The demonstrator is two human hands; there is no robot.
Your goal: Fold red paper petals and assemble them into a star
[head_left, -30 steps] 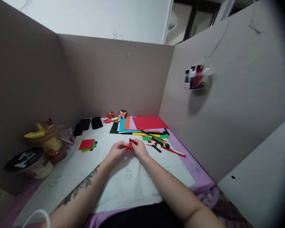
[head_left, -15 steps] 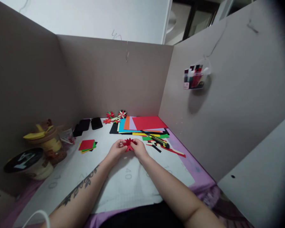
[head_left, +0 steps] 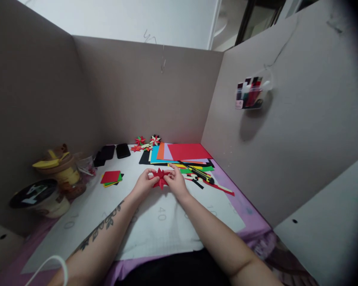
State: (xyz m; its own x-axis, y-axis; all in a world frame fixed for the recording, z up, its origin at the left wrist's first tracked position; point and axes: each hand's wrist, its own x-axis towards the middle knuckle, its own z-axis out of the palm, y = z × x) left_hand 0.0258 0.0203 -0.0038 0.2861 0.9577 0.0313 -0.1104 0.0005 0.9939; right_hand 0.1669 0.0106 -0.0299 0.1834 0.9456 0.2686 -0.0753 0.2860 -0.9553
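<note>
A red folded paper star [head_left: 160, 179] with pointed tips is held up between my two hands, over the middle of the white sheet. My left hand [head_left: 144, 183] pinches its left side with thumb and fingers. On its right side, my right hand [head_left: 177, 182] grips it with the thumb in front, while one finger stretches up and away. Beyond my hands lie several finished paper stars [head_left: 140, 141] in red, green, cream and black. A small stack of square papers [head_left: 110, 177], red on top, lies to the left of my hands.
Large coloured paper sheets [head_left: 187, 151] lie at the back right. Before them are a yellow-black utility knife [head_left: 204, 175] and paper strips. Tubs [head_left: 40, 198] and a black phone [head_left: 123, 150] stand or lie on the left. Grey panels [head_left: 149, 91] enclose the table; a plastic cup [head_left: 250, 93] hangs right.
The red paper star has turned so its points now face me more fully. One right-hand finger has lifted off it. The whole view has shifted slightly.
</note>
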